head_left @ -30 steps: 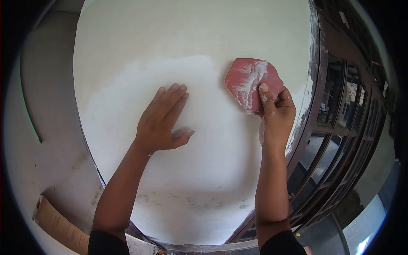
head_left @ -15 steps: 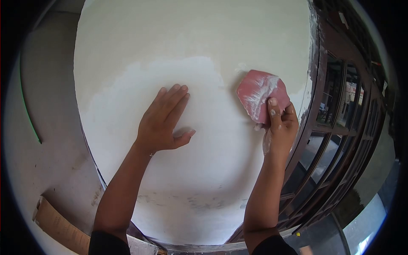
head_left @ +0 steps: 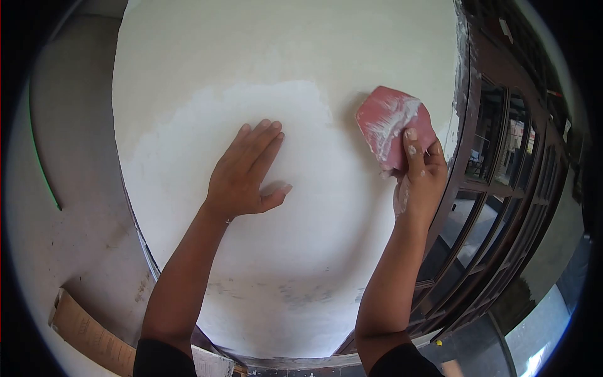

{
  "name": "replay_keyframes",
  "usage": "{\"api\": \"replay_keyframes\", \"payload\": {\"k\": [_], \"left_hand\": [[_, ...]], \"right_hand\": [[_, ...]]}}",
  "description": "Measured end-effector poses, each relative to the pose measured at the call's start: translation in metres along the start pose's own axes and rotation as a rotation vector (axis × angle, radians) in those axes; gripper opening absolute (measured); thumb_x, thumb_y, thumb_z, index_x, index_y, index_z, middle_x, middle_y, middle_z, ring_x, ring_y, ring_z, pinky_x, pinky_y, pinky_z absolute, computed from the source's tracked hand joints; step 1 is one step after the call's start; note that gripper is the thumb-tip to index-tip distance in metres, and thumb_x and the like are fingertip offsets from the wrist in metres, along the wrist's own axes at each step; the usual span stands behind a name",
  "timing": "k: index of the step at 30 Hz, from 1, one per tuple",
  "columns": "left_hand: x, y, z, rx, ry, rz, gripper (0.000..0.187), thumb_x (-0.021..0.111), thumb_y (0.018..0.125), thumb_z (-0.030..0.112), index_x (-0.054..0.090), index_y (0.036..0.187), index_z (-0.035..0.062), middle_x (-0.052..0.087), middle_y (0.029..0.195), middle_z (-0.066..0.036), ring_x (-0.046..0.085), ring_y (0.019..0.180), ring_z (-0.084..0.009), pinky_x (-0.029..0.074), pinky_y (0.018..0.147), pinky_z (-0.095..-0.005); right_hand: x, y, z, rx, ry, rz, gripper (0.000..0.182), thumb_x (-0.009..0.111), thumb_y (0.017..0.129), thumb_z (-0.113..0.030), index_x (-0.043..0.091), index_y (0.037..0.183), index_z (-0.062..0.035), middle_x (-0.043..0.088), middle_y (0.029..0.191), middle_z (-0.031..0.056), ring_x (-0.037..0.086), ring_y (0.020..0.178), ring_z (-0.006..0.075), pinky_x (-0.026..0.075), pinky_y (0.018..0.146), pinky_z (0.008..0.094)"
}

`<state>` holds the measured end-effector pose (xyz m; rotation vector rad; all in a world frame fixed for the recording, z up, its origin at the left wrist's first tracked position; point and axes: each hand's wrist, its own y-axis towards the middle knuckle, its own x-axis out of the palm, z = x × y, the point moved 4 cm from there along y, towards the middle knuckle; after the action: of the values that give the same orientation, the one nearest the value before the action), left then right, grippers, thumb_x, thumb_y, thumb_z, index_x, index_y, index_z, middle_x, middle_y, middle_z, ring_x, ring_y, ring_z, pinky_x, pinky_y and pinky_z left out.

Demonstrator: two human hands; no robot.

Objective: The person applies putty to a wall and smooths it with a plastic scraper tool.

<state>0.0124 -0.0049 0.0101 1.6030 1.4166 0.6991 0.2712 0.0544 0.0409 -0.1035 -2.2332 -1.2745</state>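
A pale wall panel [head_left: 295,239] fills the middle of the view, with a whiter, freshly coated patch in its centre and greyish smudges low down. Flat against the white patch lies my left hand [head_left: 248,166], fingers stretched and thumb out to the side, holding nothing. My right hand [head_left: 421,169] grips a pink flat scraper [head_left: 391,122] near the panel's right side, thumb on its face and the other fingers mostly hidden behind it. White paste is smeared across the scraper and spots my right thumb and wrist.
Dark wooden frames with glass panes [head_left: 490,144] run along the right. At the lower left is a brown cardboard piece [head_left: 91,333]. A green line [head_left: 41,157] hangs on the left wall [head_left: 75,125]. A small yellow object [head_left: 439,343] lies at the lower right.
My right hand and the pink scraper have moved up and slightly right. My left hand sits slightly higher and further right in the view, still on the panel.
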Motion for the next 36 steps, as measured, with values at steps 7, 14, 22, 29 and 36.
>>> {"api": "replay_keyframes", "payload": {"k": [7, 14, 22, 29, 36], "left_hand": [[0.004, -0.003, -0.002, -0.01, -0.037, -0.022, 0.069, 0.07, 0.077, 0.032, 0.057, 0.133, -0.0066, 0.054, 0.145, -0.017, 0.048, 0.14, -0.0319, 0.035, 0.117, -0.0507], [-0.009, -0.051, 0.02, -0.113, -0.107, -0.123, 0.081, 0.07, 0.08, 0.041, 0.049, 0.143, -0.005, 0.042, 0.156, -0.02, 0.038, 0.147, -0.0345, 0.028, 0.12, -0.0526], [-0.08, -0.234, 0.129, -0.796, -0.401, -0.058, 0.091, 0.064, 0.088, 0.056, 0.04, 0.147, -0.0097, 0.038, 0.156, -0.027, 0.032, 0.149, -0.0405, 0.023, 0.121, -0.0535], [-0.214, -0.372, 0.208, -1.434, -0.5, -0.09, 0.094, 0.051, 0.096, 0.062, 0.03, 0.151, -0.0118, 0.037, 0.155, -0.031, 0.034, 0.147, -0.0392, 0.024, 0.121, -0.0454], [-0.363, -0.472, 0.257, -1.852, -0.227, 0.064, 0.072, 0.037, 0.106, 0.049, 0.04, 0.147, -0.0105, 0.045, 0.152, -0.026, 0.038, 0.145, -0.0339, 0.024, 0.121, -0.0432]], "right_hand": [[-0.013, 0.005, 0.021, 0.04, -0.445, 0.034, 0.021, 0.07, 0.096, -0.019, 0.062, 0.093, 0.0002, 0.063, 0.074, 0.0037, 0.052, 0.057, 0.0065, 0.043, 0.05, 0.0247], [-0.059, -0.094, 0.046, 0.227, 0.083, 0.126, 0.025, 0.069, 0.098, -0.022, 0.061, 0.112, -0.0024, 0.067, 0.096, 0.0058, 0.065, 0.074, 0.0127, 0.05, 0.048, 0.0281], [-0.065, -0.261, 0.082, 0.803, 0.126, -0.078, 0.028, 0.063, 0.1, -0.018, 0.057, 0.124, -0.0048, 0.068, 0.112, 0.0097, 0.071, 0.092, 0.019, 0.065, 0.064, 0.0351], [-0.026, -0.383, 0.074, 1.171, 0.167, -0.203, 0.033, 0.062, 0.097, -0.011, 0.057, 0.129, -0.0041, 0.069, 0.112, 0.0098, 0.072, 0.092, 0.0229, 0.065, 0.069, 0.0385], [-0.024, -0.546, 0.07, 1.449, 0.062, -0.349, 0.041, 0.067, 0.093, -0.013, 0.057, 0.131, -0.002, 0.067, 0.116, 0.0107, 0.07, 0.1, 0.0231, 0.062, 0.075, 0.0353]]}}
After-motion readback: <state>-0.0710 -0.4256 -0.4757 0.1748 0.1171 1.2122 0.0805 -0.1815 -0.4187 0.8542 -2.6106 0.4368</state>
